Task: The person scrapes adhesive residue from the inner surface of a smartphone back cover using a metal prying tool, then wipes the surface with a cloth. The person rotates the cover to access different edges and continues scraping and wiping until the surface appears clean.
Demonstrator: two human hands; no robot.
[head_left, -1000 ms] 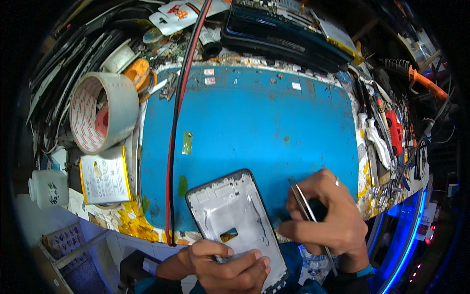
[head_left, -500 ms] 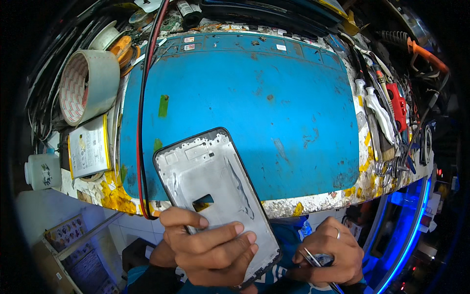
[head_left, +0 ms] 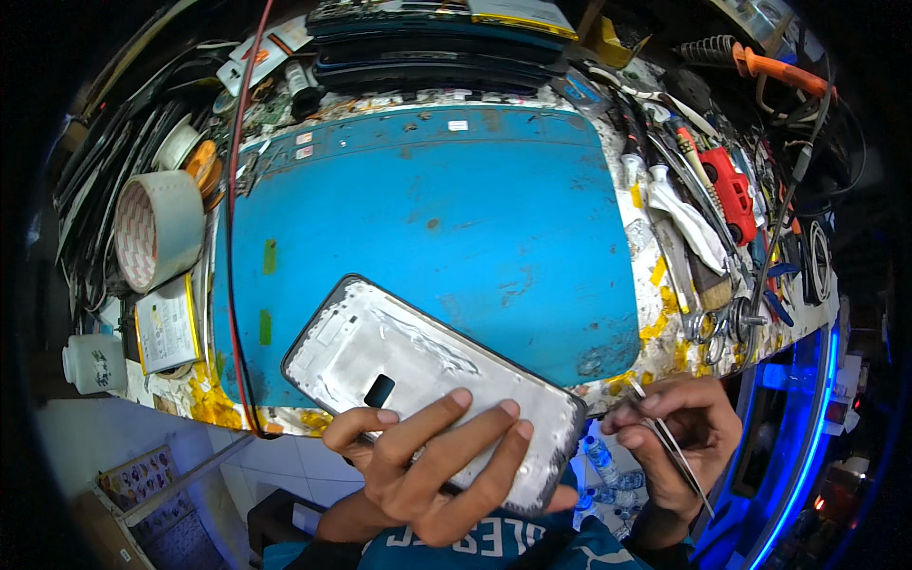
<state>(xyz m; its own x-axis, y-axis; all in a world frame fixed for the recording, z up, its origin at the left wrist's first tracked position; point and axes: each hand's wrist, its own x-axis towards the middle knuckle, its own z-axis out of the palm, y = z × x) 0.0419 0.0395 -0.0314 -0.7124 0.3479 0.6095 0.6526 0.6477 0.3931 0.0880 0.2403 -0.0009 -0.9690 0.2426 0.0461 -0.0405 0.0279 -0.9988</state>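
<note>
My left hand [head_left: 432, 475] is closed round a silver-grey phone mid-frame [head_left: 413, 347] with a dark rim and a small rectangular cutout. Its fingers lie across the bare metal face and the thumb shows past the lower edge. The frame is tilted, its upper left end over the near part of a blue work mat [head_left: 427, 209]. Just right of the frame's lower right end, my right hand [head_left: 698, 432] pinches slim metal tweezers [head_left: 679, 458]. They slant down and to the right; whether their tips hold anything is too small to tell.
A wide tape roll [head_left: 157, 231], a flat battery [head_left: 166, 328] and a white bottle [head_left: 93, 365] stand left. A red-and-black cable [head_left: 231, 199] crosses the mat's left side. Dark panels [head_left: 437, 57] are stacked behind. Tools, a red toy car [head_left: 730, 195] and an orange-handled iron [head_left: 784, 74] lie right.
The phone frame has turned to lie more level, its lower end swinging right and up. My right hand has risen beside it, tweezers showing more fully. The whole view has shifted.
</note>
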